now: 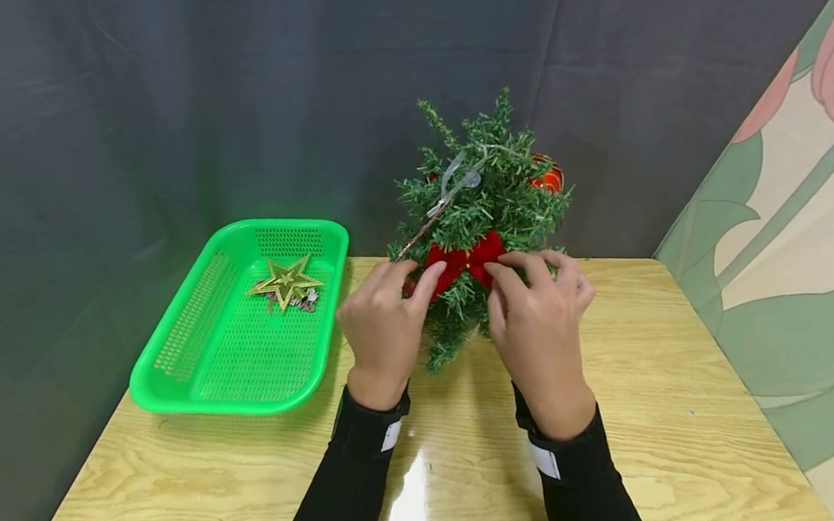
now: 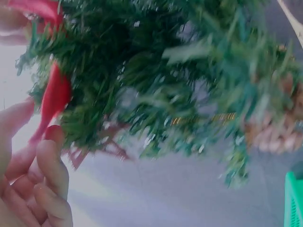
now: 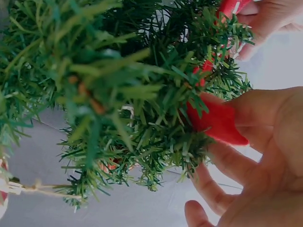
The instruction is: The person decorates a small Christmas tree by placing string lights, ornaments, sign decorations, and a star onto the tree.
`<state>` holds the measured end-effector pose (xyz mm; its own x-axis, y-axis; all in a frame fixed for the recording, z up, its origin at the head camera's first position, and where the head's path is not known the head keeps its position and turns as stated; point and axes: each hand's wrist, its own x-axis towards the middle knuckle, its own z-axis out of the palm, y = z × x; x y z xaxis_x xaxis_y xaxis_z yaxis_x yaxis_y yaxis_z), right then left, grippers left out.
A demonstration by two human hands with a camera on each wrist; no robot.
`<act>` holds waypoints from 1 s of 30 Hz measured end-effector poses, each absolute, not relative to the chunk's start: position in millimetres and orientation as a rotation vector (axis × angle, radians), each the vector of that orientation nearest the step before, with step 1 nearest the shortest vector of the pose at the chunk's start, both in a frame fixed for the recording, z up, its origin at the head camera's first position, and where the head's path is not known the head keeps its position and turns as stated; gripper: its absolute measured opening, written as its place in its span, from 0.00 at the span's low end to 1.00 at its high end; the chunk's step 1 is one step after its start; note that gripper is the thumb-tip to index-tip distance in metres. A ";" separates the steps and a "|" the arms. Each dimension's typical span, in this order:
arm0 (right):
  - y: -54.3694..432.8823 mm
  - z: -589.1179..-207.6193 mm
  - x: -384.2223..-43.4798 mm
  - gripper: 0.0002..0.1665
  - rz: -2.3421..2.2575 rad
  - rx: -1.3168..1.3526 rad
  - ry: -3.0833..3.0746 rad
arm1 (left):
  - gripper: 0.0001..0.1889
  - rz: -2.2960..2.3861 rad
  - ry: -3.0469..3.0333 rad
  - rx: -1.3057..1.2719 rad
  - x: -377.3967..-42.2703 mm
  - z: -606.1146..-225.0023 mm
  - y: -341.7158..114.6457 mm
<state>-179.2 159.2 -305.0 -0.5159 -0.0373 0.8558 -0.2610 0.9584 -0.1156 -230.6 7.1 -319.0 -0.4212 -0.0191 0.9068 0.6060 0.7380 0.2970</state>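
Observation:
A red bow [image 1: 466, 262] sits on the front of a small artificial Christmas tree [image 1: 499, 200]. My left hand [image 1: 385, 318] pinches the bow's left side; in the left wrist view its thumb and fingers [image 2: 49, 156] close on the red cloth. On the other side, my right hand [image 1: 538, 317] pinches the bow's right loop between thumb and index finger. In the right wrist view that red loop [image 3: 215, 120] lies against the green needles, and the right hand's other fingers spread loosely below it. The bow's middle is partly covered by needles in both wrist views.
To the left stands a green plastic basket [image 1: 317, 378] holding a gold star [image 1: 286, 282] and some small decorations [image 1: 308, 300]. A red bauble [image 1: 548, 174] hangs at the tree's right, and a clear ribbon [image 1: 455, 177] crosses its upper part. A dark curtain [image 1: 235, 104] backs the wooden table [image 1: 669, 404].

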 end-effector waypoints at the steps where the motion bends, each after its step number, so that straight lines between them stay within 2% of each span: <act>1: 158.4 -304.1 -177.6 0.12 0.294 0.216 -2.094 | 0.15 -0.773 -1.868 -0.459 -228.7 -317.0 4.0; 5: 153.6 -298.0 -169.2 0.13 0.335 0.262 -2.057 | 0.12 -0.981 -1.734 -0.550 -221.1 -305.9 -10.1; 11: 141.2 -287.6 -156.9 0.12 0.430 0.410 -2.004 | 0.12 -1.192 -1.616 -0.639 -224.2 -298.4 -28.9; 18: 116.9 -285.1 -146.7 0.12 0.594 0.680 -1.983 | 0.13 -1.294 -1.637 -0.561 -234.9 -301.7 -54.1; 24: 87.5 -305.8 -155.9 0.14 0.632 0.844 -2.091 | 0.11 -1.335 -1.863 -0.380 -245.8 -306.5 -81.6; 26: 78.0 -314.4 -163.5 0.16 0.612 0.849 -2.163 | 0.13 -1.305 -2.024 -0.322 -255.4 -306.8 -95.0; 30: 57.8 -328.5 -186.2 0.24 0.501 0.816 -2.294 | 0.25 -1.229 -2.406 -0.257 -280.7 -302.3 -124.6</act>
